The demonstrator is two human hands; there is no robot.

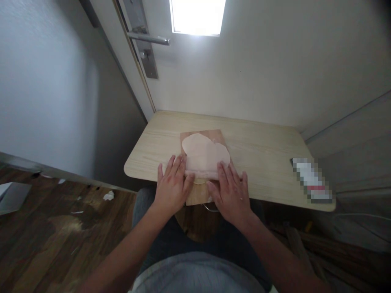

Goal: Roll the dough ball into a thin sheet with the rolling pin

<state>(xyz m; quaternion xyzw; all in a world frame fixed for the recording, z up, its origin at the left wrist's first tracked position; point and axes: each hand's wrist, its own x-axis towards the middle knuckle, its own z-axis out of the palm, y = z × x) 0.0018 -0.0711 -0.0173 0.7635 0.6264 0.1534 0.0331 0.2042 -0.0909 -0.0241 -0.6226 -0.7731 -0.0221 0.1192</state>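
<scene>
Tabletop (259, 162) before a pale door (259, 73)

A dough-like sheet (203, 150) lay on a wooden board (195, 197), mostly beyond a roller (201, 174) whose long axis ran left to right across the sheet's near part. The left hand (173, 179) and right hand (229, 190), about equally close, rested over its opposite ends, fingers extended, not wrapped around it.

left hand (171, 187) + right hand (231, 193) flat at pale roller (201, 174) | dough sheet (206, 151) (lobed edge) | board (197, 196) beneath

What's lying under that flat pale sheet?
A wooden board, which shows beyond the far and near edges of the pale sheet. Its surface directly beneath is covered and cannot be seen.
</scene>
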